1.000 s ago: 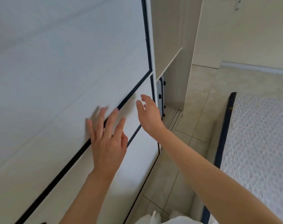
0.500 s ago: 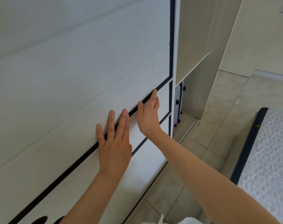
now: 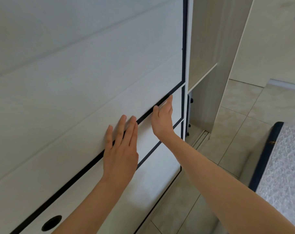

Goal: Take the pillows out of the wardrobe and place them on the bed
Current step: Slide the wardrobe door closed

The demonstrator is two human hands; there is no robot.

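A white sliding wardrobe door (image 3: pixel 79 78) with black trim lines fills the left and middle of the view. My left hand (image 3: pixel 120 149) lies flat on it, fingers together, holding nothing. My right hand (image 3: pixel 162 118) presses its palm on the door a little further right, near the door's right edge. To the right of the door, the open wardrobe bay (image 3: pixel 202 73) shows a light wood shelf. No pillow is in view. The corner of the bed (image 3: pixel 285 162), a patterned mattress with dark edging, shows at the right.
A suitcase edge with small black wheels (image 3: pixel 189 115) stands low inside the bay. The door's floor track (image 3: pixel 200 137) runs along beige tiles. A round black recessed pull (image 3: pixel 51 222) sits low on the door. A cream wall rises at the back right.
The door's right edge has moved rightwards, narrowing the visible bay. Both hands went from spread fingers to flat on the door. The view swung, so less of the bed shows.
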